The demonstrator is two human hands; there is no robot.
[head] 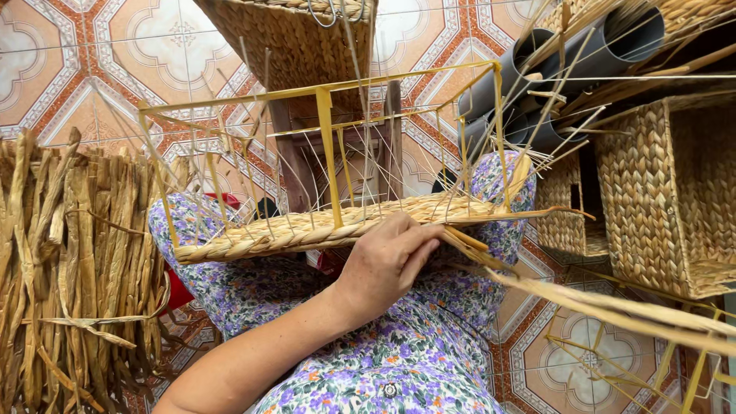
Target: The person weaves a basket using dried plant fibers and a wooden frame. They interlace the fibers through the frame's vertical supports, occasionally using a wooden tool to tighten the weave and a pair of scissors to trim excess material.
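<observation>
Your left hand pressed curled fingers on the woven band of the yellow wire frame resting across your lap, pinching a dried strand trailing right. Right hand unseen. Dried reed bundle lay left; finished baskets stood right.

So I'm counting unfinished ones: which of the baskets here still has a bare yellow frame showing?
The basket on the lap, under the hand: only its base is woven, with yellow frame bars standing open above. The woven baskets at right are fully covered.
</observation>
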